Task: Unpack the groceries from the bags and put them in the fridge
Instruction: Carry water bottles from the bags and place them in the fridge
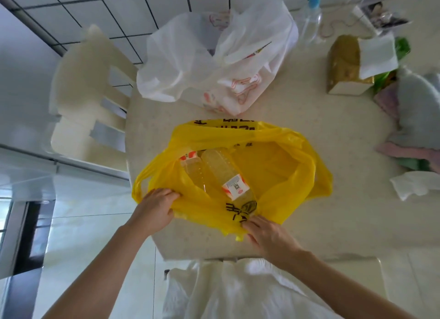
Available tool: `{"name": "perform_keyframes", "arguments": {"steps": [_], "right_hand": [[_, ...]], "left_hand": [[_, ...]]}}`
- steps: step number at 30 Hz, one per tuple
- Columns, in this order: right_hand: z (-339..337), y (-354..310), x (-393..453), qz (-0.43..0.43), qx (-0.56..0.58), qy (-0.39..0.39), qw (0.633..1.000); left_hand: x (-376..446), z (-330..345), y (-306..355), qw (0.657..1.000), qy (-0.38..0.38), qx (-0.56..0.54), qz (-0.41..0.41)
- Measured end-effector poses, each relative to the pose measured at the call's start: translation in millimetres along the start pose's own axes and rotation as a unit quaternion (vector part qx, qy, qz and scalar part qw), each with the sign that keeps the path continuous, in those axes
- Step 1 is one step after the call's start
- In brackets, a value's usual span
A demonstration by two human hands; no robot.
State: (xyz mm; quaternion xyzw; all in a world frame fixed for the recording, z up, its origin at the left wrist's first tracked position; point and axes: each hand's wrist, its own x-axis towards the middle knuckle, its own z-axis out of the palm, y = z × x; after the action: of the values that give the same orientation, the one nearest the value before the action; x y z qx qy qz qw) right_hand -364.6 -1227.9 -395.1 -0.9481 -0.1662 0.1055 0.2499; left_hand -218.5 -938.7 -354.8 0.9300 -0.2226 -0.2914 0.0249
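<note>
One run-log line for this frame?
stage: opening bag | left hand: grips yellow bag rim | right hand: pinches rim | inside: two bottles | white bag: untouched

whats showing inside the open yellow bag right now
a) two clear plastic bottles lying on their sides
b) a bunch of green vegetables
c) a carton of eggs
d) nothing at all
a: the yellow bag is held open at its near edge by the left hand and the right hand, and two clear bottles with orange-and-white labels lie on their sides inside it.
</note>
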Motion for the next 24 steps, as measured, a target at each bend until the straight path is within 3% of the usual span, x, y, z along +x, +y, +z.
{"name": "perform_keyframes", "arguments": {"steps": [3,6,8,13,18,22,24], "right_hand": [[-16,-11,4,0.013,0.018,0.024,0.999],[-27,-20,15,0.018,0.002,0.073,0.997],[-27,-22,19,0.019,-0.029,0.082,0.996],[-7,-10,4,0.06,-0.078,0.028,0.995],[1,5,-18,0.098,-0.093,0.003,0.991],[1,10,-27,0.095,-0.086,-0.033,0.991],[-10,5,-20,0.098,-0.075,-0.012,0.992]], "left_hand": [[4,-11,16,0.997,0.046,-0.051,-0.03],[7,-17,36,0.975,0.197,-0.102,-0.031],[12,-12,44,0.965,0.24,-0.099,-0.018],[16,12,58,0.987,0.159,-0.012,0.004],[9,23,56,0.97,0.242,-0.023,-0.004],[5,32,50,0.978,0.196,-0.023,-0.061],[2,34,48,0.982,0.155,-0.013,-0.108]]}}
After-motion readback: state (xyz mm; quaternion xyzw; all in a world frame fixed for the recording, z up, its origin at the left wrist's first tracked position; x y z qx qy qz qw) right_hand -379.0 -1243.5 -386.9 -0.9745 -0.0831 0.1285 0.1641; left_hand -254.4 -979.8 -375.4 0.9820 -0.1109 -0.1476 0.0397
